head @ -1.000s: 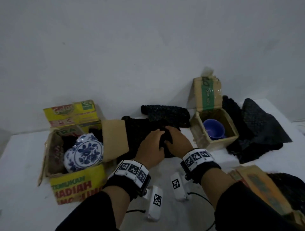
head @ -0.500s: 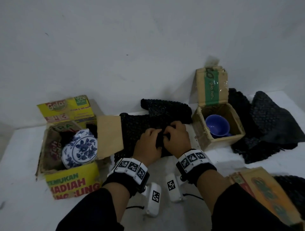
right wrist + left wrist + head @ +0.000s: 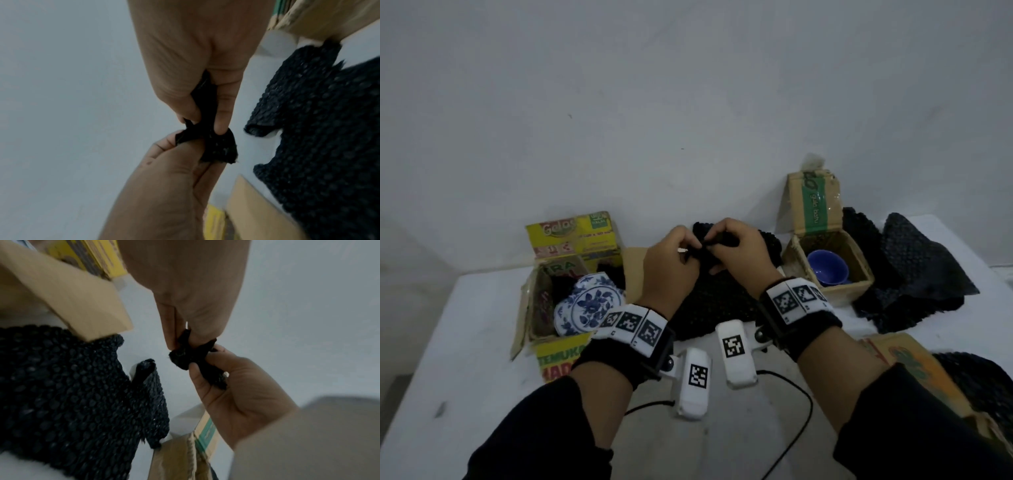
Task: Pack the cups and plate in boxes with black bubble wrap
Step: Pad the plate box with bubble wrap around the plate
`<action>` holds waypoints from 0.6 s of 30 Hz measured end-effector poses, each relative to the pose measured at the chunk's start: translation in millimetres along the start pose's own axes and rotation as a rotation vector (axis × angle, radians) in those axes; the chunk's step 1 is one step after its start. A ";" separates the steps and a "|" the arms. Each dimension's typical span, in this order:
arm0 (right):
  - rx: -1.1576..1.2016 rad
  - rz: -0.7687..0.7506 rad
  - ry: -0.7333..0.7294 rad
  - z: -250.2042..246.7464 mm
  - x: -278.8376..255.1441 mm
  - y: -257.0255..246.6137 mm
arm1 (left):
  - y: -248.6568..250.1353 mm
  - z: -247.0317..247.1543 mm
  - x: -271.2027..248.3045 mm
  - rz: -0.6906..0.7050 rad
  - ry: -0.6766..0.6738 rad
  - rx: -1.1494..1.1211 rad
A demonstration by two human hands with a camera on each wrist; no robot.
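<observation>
While both hands are raised over the middle of the table (image 3: 465, 342), the head view shows the left hand (image 3: 671, 270) and right hand (image 3: 739, 257) pinching a small black scrap (image 3: 705, 244) between them, fingers curled tight on it. Below them a wrap sheet (image 3: 709, 308) lies flat on the table. At the left edge the plate (image 3: 589, 305) stands tilted in the yellow box (image 3: 558, 356); toward the right back corner a blue cup (image 3: 827, 272) sits in the brown box (image 3: 859, 291), with more wrap (image 3: 914, 274) heaped beside it.

From the left wrist, the left fingers (image 3: 170, 331) and thumb nip one end of the scrap (image 3: 185, 356) while the right hand (image 3: 236, 394) holds the other.

From the right wrist, the right thumb and forefinger (image 3: 224, 116) clamp the scrap (image 3: 216, 146), and the left hand (image 3: 168, 186) grips it from below.

The wrap looks light, soft and limp, so it is likely best taken by its edges or corners. The plate and cup look fragile and glossy; I would grip them by rim or body, firmly.
</observation>
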State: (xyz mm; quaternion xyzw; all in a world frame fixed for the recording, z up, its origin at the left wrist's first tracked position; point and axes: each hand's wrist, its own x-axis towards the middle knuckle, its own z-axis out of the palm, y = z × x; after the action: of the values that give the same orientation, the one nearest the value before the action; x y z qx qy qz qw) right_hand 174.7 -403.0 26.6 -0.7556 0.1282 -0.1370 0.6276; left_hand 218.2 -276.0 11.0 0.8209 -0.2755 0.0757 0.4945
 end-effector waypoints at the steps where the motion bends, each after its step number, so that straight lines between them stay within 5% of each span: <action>1: 0.044 0.005 -0.013 9.7 -0.8 -7.5 | -1.3 -12.0 -0.4 -0.018 0.028 -0.027; 13: -0.312 -0.048 -0.216 162.4 -3.2 -17.4 | -86.7 -163.6 -39.8 -0.237 -0.022 0.135; 18: -0.496 0.020 -0.330 206.5 -3.6 1.8 | -120.3 -188.2 -53.1 -0.416 0.000 -0.122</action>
State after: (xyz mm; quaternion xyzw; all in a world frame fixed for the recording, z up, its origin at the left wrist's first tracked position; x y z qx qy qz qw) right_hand 247.3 -213.4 -11.4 -0.8967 0.0616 0.0294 0.4373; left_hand 265.1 -52.1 -8.8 0.8286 -0.1040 -0.0447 0.5483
